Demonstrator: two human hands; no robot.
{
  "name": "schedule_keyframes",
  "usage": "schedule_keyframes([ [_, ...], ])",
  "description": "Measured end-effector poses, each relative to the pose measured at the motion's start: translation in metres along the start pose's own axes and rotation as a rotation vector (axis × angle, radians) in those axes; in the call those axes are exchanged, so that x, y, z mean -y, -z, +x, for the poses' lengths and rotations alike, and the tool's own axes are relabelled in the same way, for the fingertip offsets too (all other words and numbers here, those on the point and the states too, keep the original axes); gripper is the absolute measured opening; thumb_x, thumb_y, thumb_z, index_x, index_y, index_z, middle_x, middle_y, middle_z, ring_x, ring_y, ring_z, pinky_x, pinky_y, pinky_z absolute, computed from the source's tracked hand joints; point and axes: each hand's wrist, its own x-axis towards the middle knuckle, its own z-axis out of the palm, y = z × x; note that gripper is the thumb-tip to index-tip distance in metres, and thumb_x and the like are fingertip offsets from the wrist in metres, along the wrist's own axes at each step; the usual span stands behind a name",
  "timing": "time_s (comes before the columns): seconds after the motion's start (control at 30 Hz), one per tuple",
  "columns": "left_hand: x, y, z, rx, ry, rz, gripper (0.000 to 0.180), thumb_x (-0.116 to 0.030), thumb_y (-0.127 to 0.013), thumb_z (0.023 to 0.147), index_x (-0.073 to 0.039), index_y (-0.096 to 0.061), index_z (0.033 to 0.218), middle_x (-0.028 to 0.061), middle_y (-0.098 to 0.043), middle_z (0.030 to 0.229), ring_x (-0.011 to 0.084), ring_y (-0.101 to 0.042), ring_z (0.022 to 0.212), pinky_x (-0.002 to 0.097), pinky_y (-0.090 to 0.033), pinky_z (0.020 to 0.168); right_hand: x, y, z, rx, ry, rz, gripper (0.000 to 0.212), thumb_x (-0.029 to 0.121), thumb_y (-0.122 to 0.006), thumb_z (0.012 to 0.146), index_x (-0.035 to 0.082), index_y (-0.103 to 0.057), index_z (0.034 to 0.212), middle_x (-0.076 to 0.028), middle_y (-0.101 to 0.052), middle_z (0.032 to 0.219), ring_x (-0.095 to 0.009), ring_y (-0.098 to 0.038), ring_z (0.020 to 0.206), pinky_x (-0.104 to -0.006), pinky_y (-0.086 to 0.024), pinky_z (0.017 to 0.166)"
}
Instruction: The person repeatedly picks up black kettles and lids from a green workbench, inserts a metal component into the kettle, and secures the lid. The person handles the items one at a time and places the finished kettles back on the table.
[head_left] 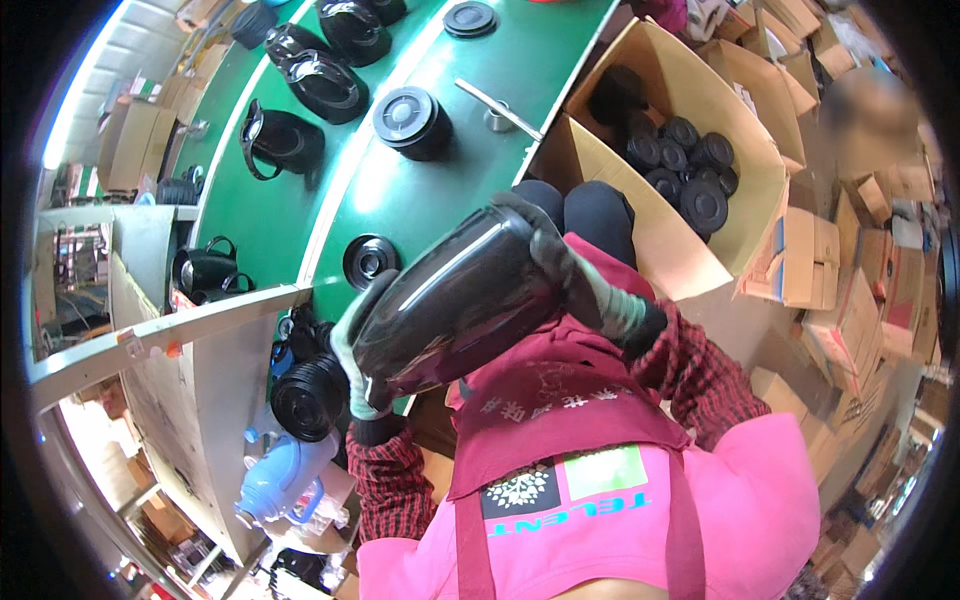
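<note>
A large glossy black jug body lies tilted across my lap, its right end higher than its left. My left hand, in a grey-green glove, is wrapped round its lower left end. My right hand, gloved alike, grips the upper right end; its fingertips are partly hidden. Just beyond the left hand, a round black lid lies on the green bench. Farther back stand a short black cylinder with a grey disc on top and a black jug with a handle.
More black jugs stand at the far left of the bench, near another black lid. An open cardboard box at right holds several round black parts. Stacked black lids and a blue flask are at lower left.
</note>
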Motion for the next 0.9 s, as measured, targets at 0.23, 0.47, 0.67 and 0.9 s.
schedule_keyframes([
  [0.23, 0.027, 0.02, -0.006, -0.026, 0.072, -0.213, 0.038, -0.022, -0.067, 0.096, 0.004, -0.068, 0.124, 0.0159, -0.07, 0.12, 0.027, -0.068, 0.109, 0.0389, -0.054, 0.099, 0.012, -0.016, -0.014, -0.027, 0.302, -0.29, 0.065, 0.037, -0.058, 0.103, 0.007, -0.034, 0.156, -0.011, -0.046, 0.144, -0.022, -0.044, 0.135, -0.0373, -0.036, 0.114],
  [0.47, 0.017, -0.022, -0.004, 0.078, 0.269, -0.399, 0.041, -0.017, -0.073, 0.087, 0.001, -0.069, 0.123, 0.0159, -0.072, 0.119, 0.0283, -0.07, 0.107, 0.0388, -0.054, 0.097, 0.049, -0.038, -0.023, 0.306, 0.93, -1.15, 0.08, 0.051, -0.085, 0.071, 0.009, -0.064, 0.134, -0.027, -0.043, 0.144, -0.047, -0.042, 0.135, -0.0522, -0.035, 0.111],
  [0.67, -0.094, -0.007, 0.05, 0.112, -0.496, 0.529, 0.044, -0.015, -0.077, 0.078, -0.002, -0.073, 0.12, 0.0176, -0.075, 0.113, 0.0323, -0.073, 0.101, 0.0393, -0.054, 0.094, 0.003, 0.036, -0.011, -0.067, 0.078, -0.213, 0.061, 0.036, -0.045, 0.106, 0.005, -0.033, 0.158, -0.011, -0.05, 0.146, -0.016, -0.048, 0.129, -0.0311, -0.038, 0.111],
  [0.9, 0.073, -0.001, -0.033, -0.091, 0.299, -0.503, 0.044, -0.022, -0.074, 0.082, 0.005, -0.072, 0.116, 0.0158, -0.074, 0.112, 0.024, -0.07, 0.106, 0.0369, -0.052, 0.099, 0.01, 0.024, -0.029, 0.047, 0.361, -0.436, 0.077, 0.055, -0.048, 0.104, 0.005, -0.029, 0.159, -0.011, -0.041, 0.156, -0.021, -0.04, 0.142, -0.0351, -0.028, 0.119],
])
